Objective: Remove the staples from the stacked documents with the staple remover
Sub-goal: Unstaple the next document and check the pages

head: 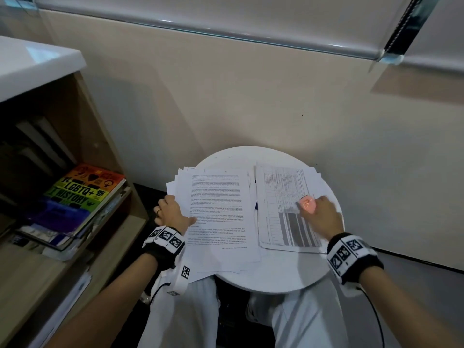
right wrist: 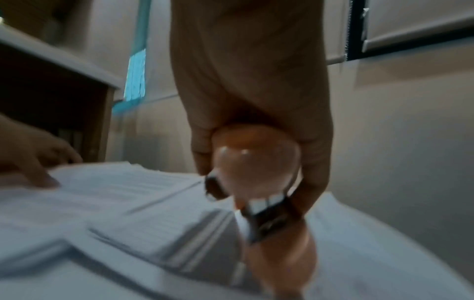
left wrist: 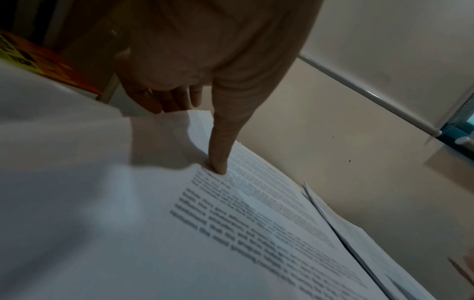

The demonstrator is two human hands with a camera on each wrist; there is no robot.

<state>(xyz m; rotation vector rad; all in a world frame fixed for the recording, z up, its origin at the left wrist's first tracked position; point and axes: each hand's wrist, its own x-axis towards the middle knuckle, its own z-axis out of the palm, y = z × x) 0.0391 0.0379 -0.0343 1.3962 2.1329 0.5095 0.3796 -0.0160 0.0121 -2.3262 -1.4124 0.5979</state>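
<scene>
Your left hand sits at the left edge of the text-printed stack of documents, which lies on the left half of the round white desk and hangs a little over its near and left rim. In the left wrist view your thumb presses down on the top sheet beside the first lines of print, while the fingers curl under the lifted edge of that sheet, so the paper is pinched between them. Your right hand hovers over the second stack of papers, the one printed with tables, on the right half of the desk. It grips the pink staple remover; in the right wrist view the fingers and thumb are wrapped around its rounded pink body, and its metal claws point down toward the pages, though blur hides whether they touch the paper. To your left stands a wooden shelf with a rainbow-coloured book lying flat on other books. A wall rises just behind the desk.
</scene>
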